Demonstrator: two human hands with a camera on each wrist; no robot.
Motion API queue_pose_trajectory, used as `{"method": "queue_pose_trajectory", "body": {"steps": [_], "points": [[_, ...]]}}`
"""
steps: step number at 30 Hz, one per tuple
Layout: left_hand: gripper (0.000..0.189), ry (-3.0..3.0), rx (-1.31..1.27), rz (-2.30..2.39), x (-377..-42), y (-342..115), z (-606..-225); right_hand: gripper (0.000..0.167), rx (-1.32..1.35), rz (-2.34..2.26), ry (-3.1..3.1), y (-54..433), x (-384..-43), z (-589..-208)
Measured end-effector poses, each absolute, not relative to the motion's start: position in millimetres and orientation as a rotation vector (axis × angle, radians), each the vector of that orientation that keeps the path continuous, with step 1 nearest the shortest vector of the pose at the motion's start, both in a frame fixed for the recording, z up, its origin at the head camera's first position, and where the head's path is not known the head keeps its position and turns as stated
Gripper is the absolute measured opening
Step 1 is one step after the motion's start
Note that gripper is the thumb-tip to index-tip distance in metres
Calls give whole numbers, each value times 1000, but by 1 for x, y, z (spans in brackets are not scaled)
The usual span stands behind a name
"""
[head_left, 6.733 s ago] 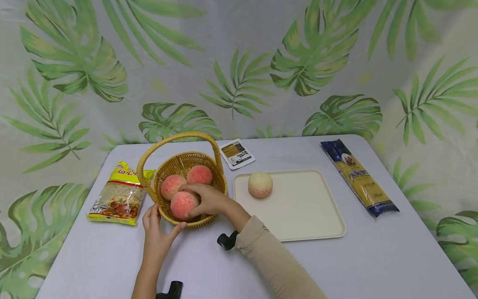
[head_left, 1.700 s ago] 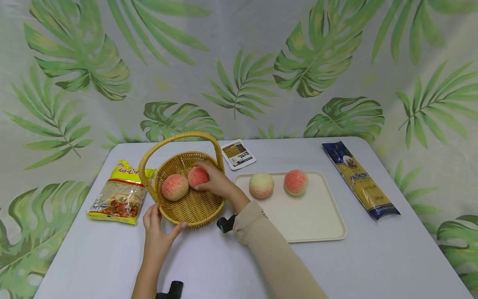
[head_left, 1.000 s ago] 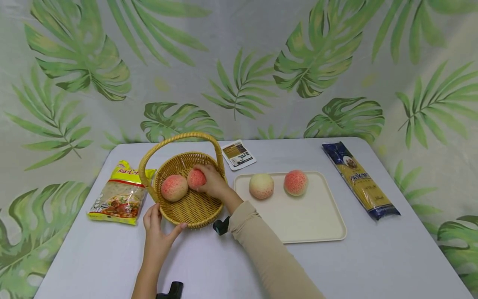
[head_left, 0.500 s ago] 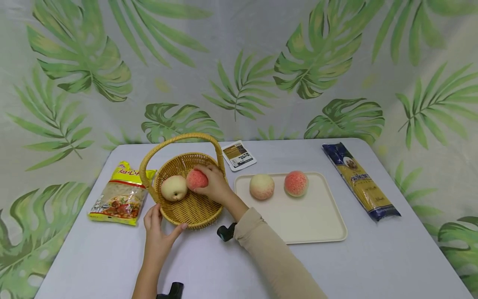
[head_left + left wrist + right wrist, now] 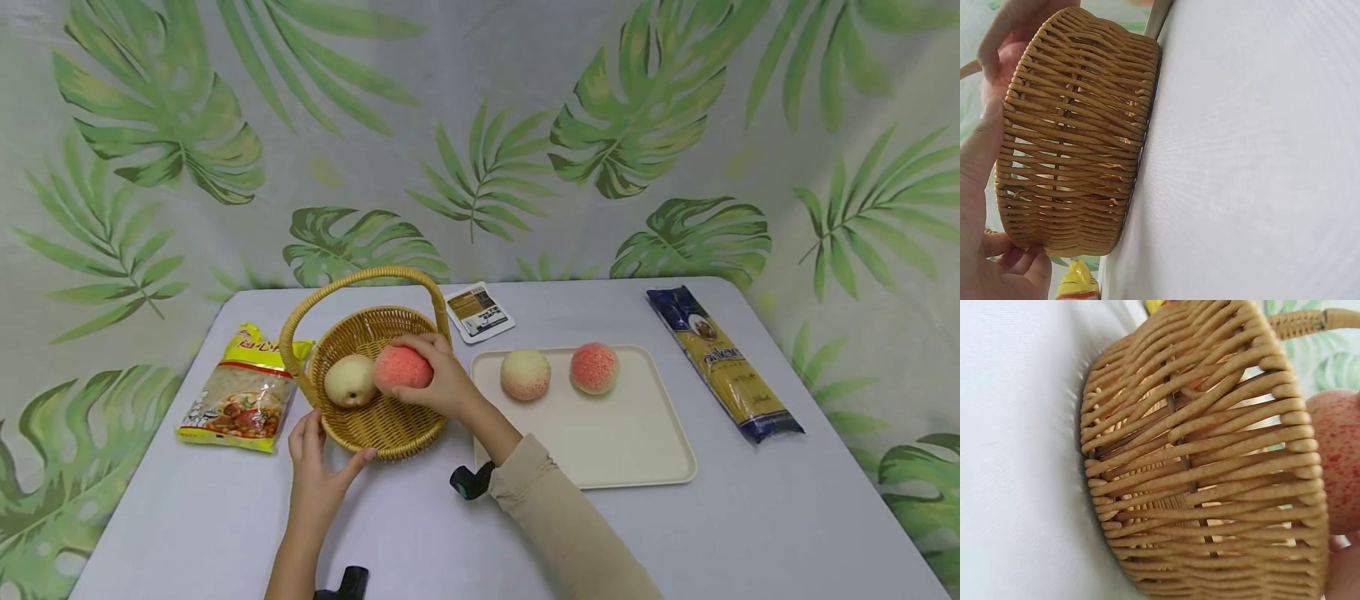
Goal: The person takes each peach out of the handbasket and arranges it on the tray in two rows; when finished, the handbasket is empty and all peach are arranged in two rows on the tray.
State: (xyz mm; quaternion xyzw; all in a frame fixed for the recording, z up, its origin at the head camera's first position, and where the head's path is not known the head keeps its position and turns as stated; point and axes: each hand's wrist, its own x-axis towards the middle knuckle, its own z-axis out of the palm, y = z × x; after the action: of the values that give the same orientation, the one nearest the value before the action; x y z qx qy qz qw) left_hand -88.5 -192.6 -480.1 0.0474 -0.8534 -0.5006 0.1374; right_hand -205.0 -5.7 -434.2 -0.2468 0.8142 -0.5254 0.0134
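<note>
My right hand [image 5: 444, 383] grips a pink-red peach [image 5: 399, 371] above the inside of a wicker basket [image 5: 397, 429]. Beside it in the basket lies another peach [image 5: 349, 383], its pale side and small dark stem end facing up. My left hand [image 5: 313, 471] holds the basket at its near left side, thumb at the rim; the left wrist view shows the fingers bent against the woven wall [image 5: 1072, 137]. In the right wrist view the held peach [image 5: 1338, 462] shows past the rim. Two peaches, one pale [image 5: 526, 374] and one red [image 5: 595, 368], sit on a cream tray [image 5: 585, 442].
A yellow-and-red food bag [image 5: 243, 387] lies left of the basket. Behind it, to the right, is a small white-edged pouch [image 5: 480, 312]. A blue-ended pasta pack [image 5: 723, 362] lies right of the tray. The basket's tall handle [image 5: 360, 277] arches over its far side.
A red peach has gone from the basket to the tray. My right hand has taken another peach and raised it slightly. The peach left behind has rolled over. My left hand stays put.
</note>
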Motion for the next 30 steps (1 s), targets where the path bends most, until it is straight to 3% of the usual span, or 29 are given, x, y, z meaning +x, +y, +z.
{"method": "queue_pose_trajectory", "body": {"steps": [11, 18, 30], "points": [[91, -2455, 124, -1432, -89, -192, -481, 62, -879, -1903, 2366, 54, -160, -387], [91, -2473, 125, -1418, -88, -193, -480, 63, -826, -1878, 2468, 98, -141, -396], [91, -2469, 131, -1430, -89, -192, -481, 62, -683, -1702, 2648, 144, -119, -447]]}}
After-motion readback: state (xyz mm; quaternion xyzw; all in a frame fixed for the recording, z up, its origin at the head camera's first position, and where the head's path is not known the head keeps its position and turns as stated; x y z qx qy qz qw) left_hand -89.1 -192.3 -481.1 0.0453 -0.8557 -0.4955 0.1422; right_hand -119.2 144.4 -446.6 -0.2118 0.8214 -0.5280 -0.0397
